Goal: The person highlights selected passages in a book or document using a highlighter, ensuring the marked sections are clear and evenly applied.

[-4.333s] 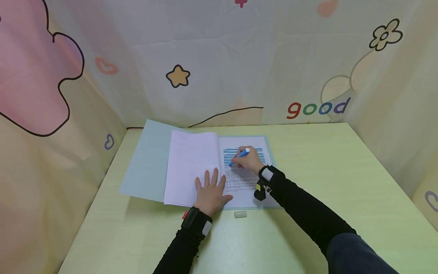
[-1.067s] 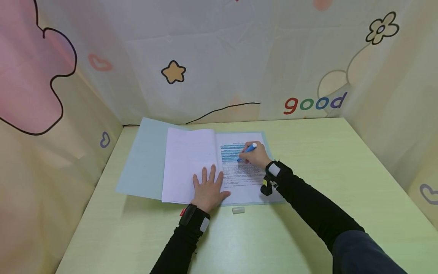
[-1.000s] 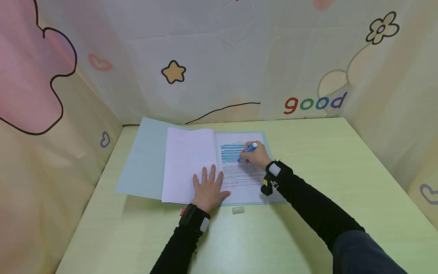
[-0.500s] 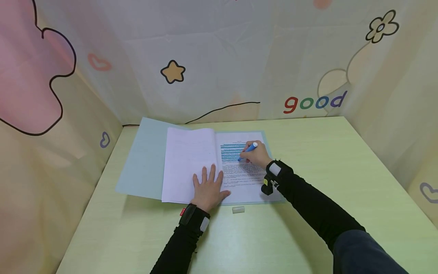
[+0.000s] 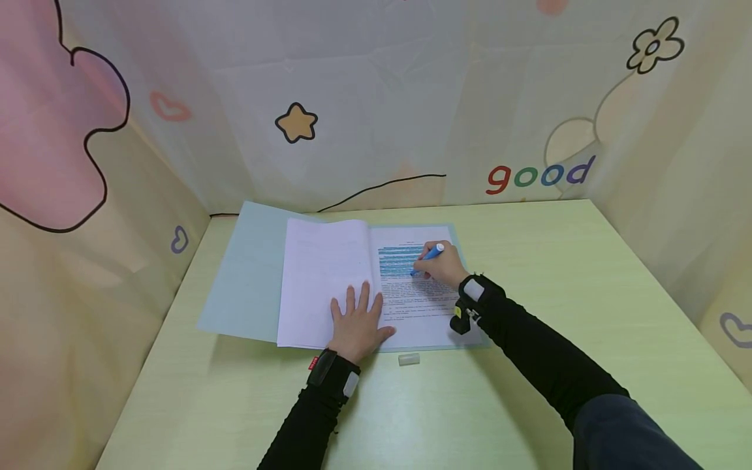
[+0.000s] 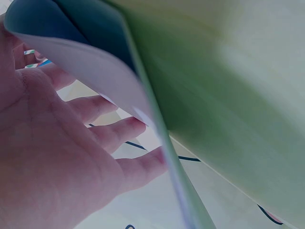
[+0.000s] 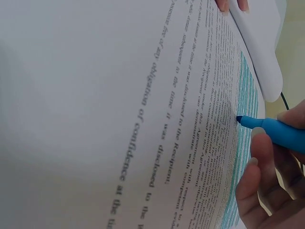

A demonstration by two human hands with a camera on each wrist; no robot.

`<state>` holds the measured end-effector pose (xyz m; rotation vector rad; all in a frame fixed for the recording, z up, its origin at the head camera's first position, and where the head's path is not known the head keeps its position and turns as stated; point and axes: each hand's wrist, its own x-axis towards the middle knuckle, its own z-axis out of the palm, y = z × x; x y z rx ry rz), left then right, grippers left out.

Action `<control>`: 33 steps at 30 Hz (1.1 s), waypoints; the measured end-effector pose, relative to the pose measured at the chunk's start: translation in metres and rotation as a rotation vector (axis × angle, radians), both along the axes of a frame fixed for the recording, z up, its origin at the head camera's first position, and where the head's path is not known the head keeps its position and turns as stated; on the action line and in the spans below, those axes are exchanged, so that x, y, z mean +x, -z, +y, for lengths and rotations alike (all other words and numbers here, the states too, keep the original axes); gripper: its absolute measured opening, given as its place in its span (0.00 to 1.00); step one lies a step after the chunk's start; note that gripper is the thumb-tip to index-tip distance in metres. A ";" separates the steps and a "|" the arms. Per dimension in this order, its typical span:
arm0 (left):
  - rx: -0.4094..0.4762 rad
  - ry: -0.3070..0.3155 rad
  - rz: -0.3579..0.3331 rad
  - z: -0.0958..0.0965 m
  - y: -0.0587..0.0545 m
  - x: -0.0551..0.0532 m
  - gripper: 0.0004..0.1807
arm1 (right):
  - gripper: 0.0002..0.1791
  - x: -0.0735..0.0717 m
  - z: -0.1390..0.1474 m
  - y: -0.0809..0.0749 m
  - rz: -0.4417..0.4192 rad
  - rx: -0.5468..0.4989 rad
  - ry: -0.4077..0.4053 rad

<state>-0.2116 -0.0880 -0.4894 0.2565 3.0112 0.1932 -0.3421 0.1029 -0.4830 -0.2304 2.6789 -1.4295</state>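
My right hand [image 5: 445, 266] grips a blue highlighter [image 5: 433, 252], its tip down on the printed page [image 5: 405, 334]. In the right wrist view the dark tip of the highlighter [image 7: 281, 133] touches the lower edge of a band of blue-marked lines [image 7: 245, 95]; plain black text lies below. Fingers spread, my left hand [image 5: 356, 326] rests on the lower right of the turned-over blank sheet [image 5: 326, 261], its thumb reaching toward the printed page. Under the sheets is a light blue folder [image 5: 249, 287]. From the left wrist, my left palm [image 6: 52, 148] shows beside the curving sheets.
A small grey-white block [image 5: 408, 359] lies on the pale green table [image 5: 564, 281] just below the folder. Printed curtains [image 5: 376, 98] stand behind the table and along both sides. The folder's left cover lifts slightly off the tabletop.
Over the last few seconds the highlighter tip has moved rightward along the text, and the blue marking has grown. Within the last second it crept slightly right. My left hand stays on the sheet.
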 end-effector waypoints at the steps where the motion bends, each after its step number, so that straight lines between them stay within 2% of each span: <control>1: 0.000 0.000 -0.003 0.000 0.000 0.000 0.41 | 0.11 0.000 0.000 0.000 0.001 0.002 -0.002; 10: 0.001 -0.001 -0.013 0.000 -0.001 0.000 0.41 | 0.12 -0.003 0.004 0.001 0.022 -0.011 -0.013; 16: -0.003 0.002 -0.013 0.000 -0.002 0.000 0.41 | 0.13 -0.003 0.007 0.001 0.011 0.008 0.009; 33: -0.009 -0.004 -0.016 0.001 0.002 -0.002 0.41 | 0.12 -0.005 0.013 0.002 0.010 0.007 -0.003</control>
